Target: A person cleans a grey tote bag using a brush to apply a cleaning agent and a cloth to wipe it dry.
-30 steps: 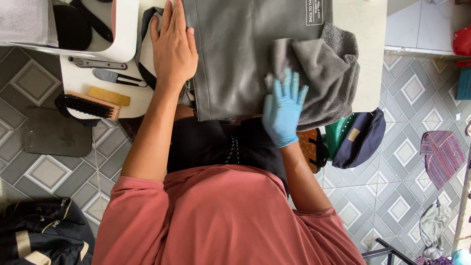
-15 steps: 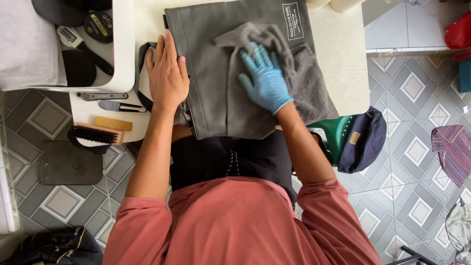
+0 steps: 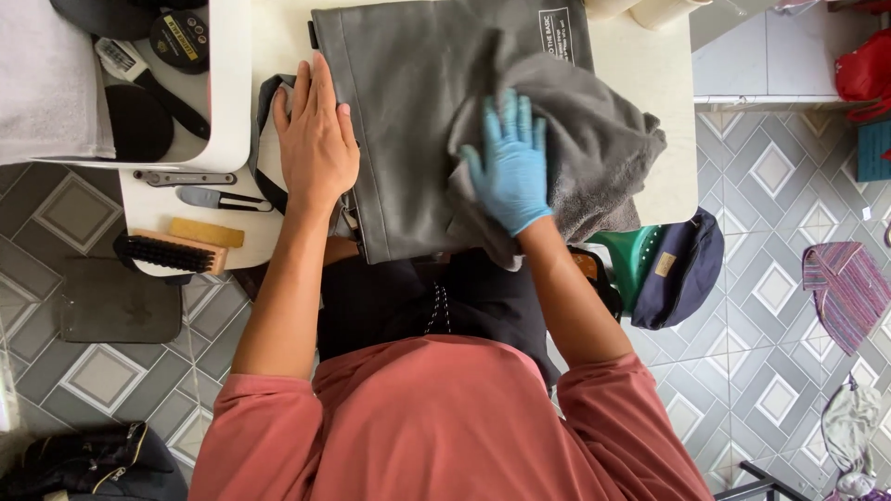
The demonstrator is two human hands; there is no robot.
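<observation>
Two hands work at a pale table (image 3: 650,83) over grey patterned floor tiles (image 3: 770,288). The bare left hand (image 3: 316,139) lies flat, fingers spread, on the grey bag's (image 3: 408,111) edge, while the gloved right hand (image 3: 509,167) presses open-fingered on a grey cloth (image 3: 603,139) atop the bag. One white tray (image 3: 237,93) holds what look like dark polish tins (image 3: 181,39).
</observation>
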